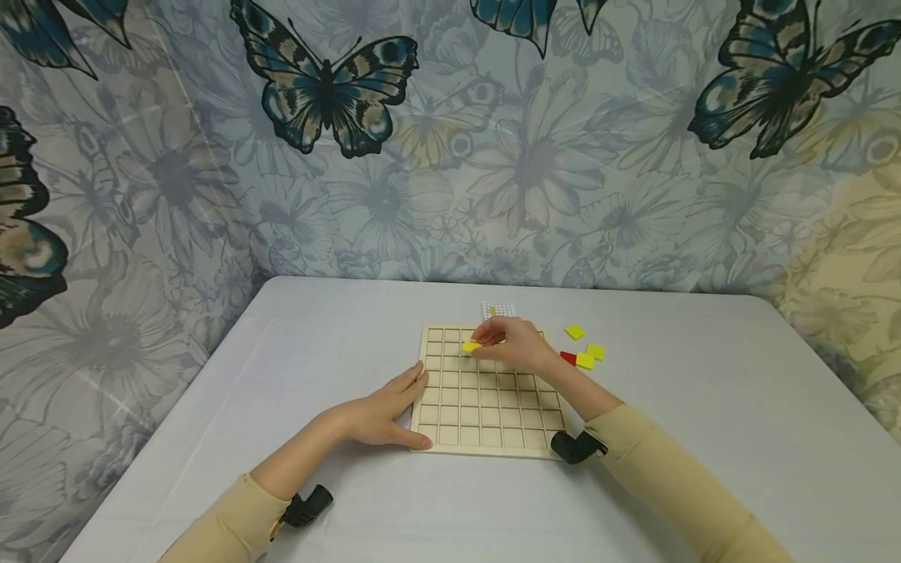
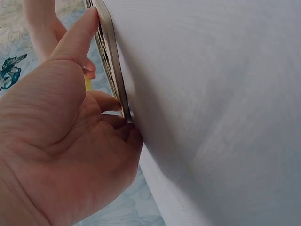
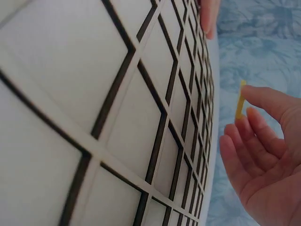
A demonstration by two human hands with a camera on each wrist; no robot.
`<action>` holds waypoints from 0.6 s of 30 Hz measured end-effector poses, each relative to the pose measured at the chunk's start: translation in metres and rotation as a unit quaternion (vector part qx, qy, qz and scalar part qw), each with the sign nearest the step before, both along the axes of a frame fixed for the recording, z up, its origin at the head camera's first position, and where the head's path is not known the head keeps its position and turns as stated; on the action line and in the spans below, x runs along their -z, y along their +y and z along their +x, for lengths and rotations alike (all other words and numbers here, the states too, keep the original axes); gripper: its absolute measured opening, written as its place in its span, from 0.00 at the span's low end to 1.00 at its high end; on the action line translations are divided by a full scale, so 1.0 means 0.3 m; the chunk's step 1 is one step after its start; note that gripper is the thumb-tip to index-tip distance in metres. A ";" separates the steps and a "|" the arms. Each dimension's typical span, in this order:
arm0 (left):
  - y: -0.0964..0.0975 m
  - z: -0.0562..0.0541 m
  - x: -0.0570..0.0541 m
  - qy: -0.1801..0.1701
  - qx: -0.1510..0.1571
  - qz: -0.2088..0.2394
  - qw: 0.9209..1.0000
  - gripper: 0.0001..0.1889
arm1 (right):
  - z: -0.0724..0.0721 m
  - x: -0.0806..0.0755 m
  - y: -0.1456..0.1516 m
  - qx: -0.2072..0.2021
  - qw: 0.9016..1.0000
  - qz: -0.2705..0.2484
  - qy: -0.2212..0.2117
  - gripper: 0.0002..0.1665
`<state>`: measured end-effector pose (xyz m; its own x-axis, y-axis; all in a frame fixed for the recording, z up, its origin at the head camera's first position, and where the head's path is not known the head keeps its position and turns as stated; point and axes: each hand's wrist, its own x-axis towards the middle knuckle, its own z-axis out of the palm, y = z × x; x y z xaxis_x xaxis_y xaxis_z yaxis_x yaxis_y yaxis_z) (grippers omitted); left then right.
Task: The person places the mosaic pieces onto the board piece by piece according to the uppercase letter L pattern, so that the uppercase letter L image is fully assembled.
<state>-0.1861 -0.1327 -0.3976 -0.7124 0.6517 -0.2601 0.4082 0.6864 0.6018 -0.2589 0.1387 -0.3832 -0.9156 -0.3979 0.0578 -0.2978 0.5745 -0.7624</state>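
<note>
A light wooden grid board (image 1: 489, 418) lies flat on the white table. My right hand (image 1: 517, 344) pinches a yellow square tile (image 1: 470, 346) between thumb and fingers above the far left part of the grid. In the right wrist view this yellow tile (image 3: 240, 100) is seen edge-on, apart from the board's surface. My left hand (image 1: 383, 410) rests at the board's left edge, its fingers and thumb spread and touching the rim. From the left wrist view, the thumb and fingertips of the left hand (image 2: 70, 136) meet the board's side (image 2: 113, 56).
Right of the board lie loose yellow tiles (image 1: 575, 331) and a red tile (image 1: 568, 358), partly covered by another yellow tile (image 1: 585, 361). A small printed grid card (image 1: 497, 310) sits behind the board. Butterfly-patterned wall covering (image 1: 436, 211) rises behind the table (image 1: 317, 328).
</note>
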 end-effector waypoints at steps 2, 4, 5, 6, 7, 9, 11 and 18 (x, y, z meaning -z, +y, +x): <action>0.001 0.000 0.001 -0.001 0.000 0.000 1.000 0.56 | -0.008 0.005 -0.001 -0.010 1.000 0.008 0.008 0.14; 0.001 0.001 0.002 -0.001 0.000 0.001 1.000 0.56 | -0.017 0.013 -0.003 -0.019 1.000 0.014 0.015 0.13; 0.001 0.001 0.003 -0.001 0.000 0.002 1.000 0.56 | -0.022 0.017 -0.003 -0.024 0.999 0.016 0.020 0.13; 0.000 0.000 0.003 -0.001 0.001 0.002 1.000 0.56 | -0.027 0.020 -0.002 -0.029 0.999 0.017 0.023 0.13; 0.000 0.000 0.004 0.000 0.001 0.002 1.000 0.56 | -0.031 0.023 -0.003 -0.033 0.999 0.018 0.026 0.12; -0.001 -0.001 0.005 -0.001 0.002 0.006 1.000 0.56 | -0.038 0.026 -0.003 -0.041 0.998 0.024 0.033 0.12; -0.001 -0.003 0.007 0.000 0.002 0.008 1.000 0.56 | -0.044 0.028 -0.004 -0.048 0.998 0.027 0.035 0.12; -0.001 -0.004 0.012 0.000 0.003 0.008 1.000 0.56 | -0.061 0.034 -0.003 -0.072 0.996 0.037 0.034 0.11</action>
<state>-0.1874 -0.1330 -0.4013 -0.7085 0.6602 -0.2495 0.4127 0.6743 0.6123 -0.2773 0.1377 -0.3934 -0.8438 -0.5300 0.0843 -0.4310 0.5757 -0.6949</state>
